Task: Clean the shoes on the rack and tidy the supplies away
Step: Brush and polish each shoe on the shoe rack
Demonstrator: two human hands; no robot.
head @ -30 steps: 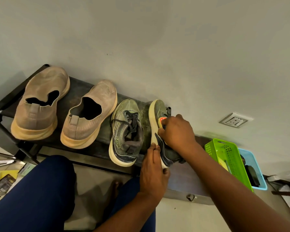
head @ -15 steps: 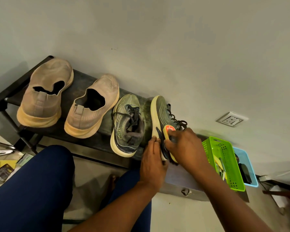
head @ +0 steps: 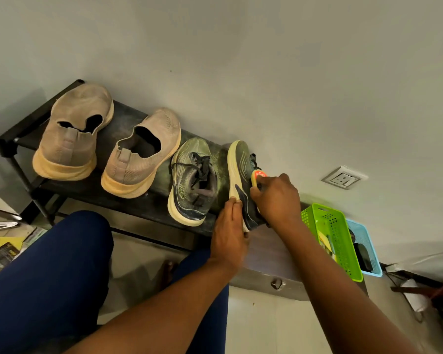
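Hiding most of brush [head: 257, 177], right hand [head: 276, 198]; sneaker [head: 241, 175] heel covered.

Both hands [head: 229, 233] on tilted green shoe [head: 241, 175]
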